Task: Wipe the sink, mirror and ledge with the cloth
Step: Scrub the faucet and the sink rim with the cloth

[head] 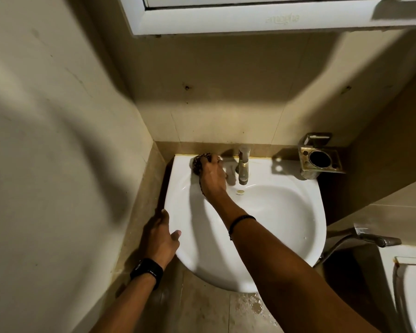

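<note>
A white sink (286,212) hangs in a tiled corner. My right hand (213,176) presses a dark patterned cloth (198,163) onto the sink's back left corner, just left of the metal tap (243,164). My left hand (160,239) grips the sink's left rim, thumb on top, a black watch on its wrist. A narrow tiled ledge (190,147) runs along the wall behind the sink. The white frame of the mirror cabinet (250,20) fills the top of the view; its glass is barely seen.
A metal holder (321,159) is fixed to the wall at the sink's back right. A hand spray hose (370,237) and a white toilet (411,292) stand at the right. The floor below the sink (247,306) is wet. Walls close in at left and right.
</note>
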